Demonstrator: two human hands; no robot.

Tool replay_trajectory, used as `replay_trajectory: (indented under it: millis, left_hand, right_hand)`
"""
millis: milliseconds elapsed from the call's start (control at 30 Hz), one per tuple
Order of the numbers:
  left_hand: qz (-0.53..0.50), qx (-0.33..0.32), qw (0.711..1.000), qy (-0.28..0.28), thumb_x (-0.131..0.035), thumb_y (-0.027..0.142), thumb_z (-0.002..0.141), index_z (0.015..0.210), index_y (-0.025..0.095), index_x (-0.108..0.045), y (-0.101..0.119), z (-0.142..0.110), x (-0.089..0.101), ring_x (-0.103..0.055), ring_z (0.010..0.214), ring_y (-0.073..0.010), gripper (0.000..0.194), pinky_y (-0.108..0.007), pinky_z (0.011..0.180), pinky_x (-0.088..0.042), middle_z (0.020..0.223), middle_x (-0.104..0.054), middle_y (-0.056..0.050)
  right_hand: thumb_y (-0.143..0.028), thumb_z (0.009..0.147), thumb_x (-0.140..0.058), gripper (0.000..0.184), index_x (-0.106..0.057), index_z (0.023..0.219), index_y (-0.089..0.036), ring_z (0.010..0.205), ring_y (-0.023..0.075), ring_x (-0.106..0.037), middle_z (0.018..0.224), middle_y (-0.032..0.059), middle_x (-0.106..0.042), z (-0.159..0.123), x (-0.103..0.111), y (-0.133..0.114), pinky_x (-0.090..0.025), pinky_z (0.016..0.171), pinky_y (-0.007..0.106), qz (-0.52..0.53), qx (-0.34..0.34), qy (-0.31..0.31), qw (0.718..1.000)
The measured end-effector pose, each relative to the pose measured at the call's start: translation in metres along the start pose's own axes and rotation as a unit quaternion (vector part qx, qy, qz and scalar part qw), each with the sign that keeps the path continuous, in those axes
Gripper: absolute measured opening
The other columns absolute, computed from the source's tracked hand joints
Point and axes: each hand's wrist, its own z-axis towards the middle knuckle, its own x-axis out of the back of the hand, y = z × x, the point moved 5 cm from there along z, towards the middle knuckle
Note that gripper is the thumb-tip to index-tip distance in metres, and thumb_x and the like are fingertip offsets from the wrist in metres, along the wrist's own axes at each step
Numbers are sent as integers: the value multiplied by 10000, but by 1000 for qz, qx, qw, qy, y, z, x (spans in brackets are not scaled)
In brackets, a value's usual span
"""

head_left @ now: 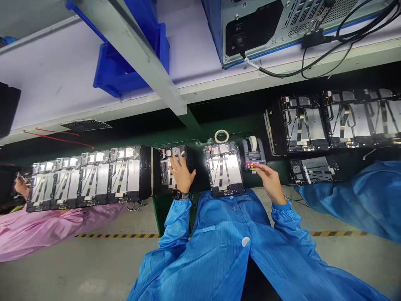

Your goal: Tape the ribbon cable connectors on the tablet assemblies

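The left hand (181, 173) lies spread, palm down, on a metal device housing (167, 152), while the right hand (271, 182) reaches out, its fingers (260, 168) open at the front of a tape dispenser (253, 154). A second housing (224, 169) sits between the hands, its black flex strips exposed; careless pressure could crease them.
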Motion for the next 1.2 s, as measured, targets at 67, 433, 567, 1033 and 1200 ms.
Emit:
replay_trajectory:
  millis: [67, 433, 567, 1033, 1200]
  left_hand:
    - [23, -29, 999, -40, -743, 271, 829, 1693, 89, -160, 5, 1, -6, -103, 1649, -441, 1058, -668, 1299, -168, 1767, -122, -265]
    - [-11, -32, 999, -43, -723, 327, 858, 1700, 142, -130, -18, 3, -5, -111, 1645, -449, 1046, -709, 1282, -162, 1767, -123, -259]
    - [-102, -52, 993, -7, -679, 390, 909, 1661, 111, -252, 9, -1, 0, -145, 1642, -429, 908, -649, 1304, -193, 1737, -188, -276]
    - [-287, -140, 948, 3, -589, 444, 1004, 1528, 179, -490, 102, 18, 7, -290, 1598, -331, 596, -513, 1321, -266, 1680, -338, -203]
    - [-278, -162, 947, 3, -573, 417, 1005, 1504, 176, -505, 118, 28, 12, -291, 1600, -323, 558, -511, 1320, -262, 1673, -352, -205]
  right_hand:
    - [-515, 855, -755, 399, -813, 1095, -201, 1093, 273, -713, 1145, 104, -799, 6, 9, 19, -506, 1048, 461, 8, -17, 46, 999]
    - [-513, 654, -787, 396, -700, 826, -167, 633, 149, -592, 768, 44, -714, 17, 13, 136, -455, 579, 271, 63, -195, 192, 960]
    - [-433, 639, -820, 347, -718, 823, -157, 627, 138, -603, 762, 35, -723, 17, 3, 150, -429, 545, 242, 104, -218, 200, 950]
    - [-129, 740, -771, 213, -576, 760, -213, 648, 126, -692, 682, -12, -698, 17, -28, 152, -611, 641, 236, 277, -313, 259, 871]
    - [-99, 698, -787, 312, -517, 784, -228, 554, 104, -616, 619, -59, -636, 10, -27, 142, -583, 544, 207, 276, -311, 293, 861]
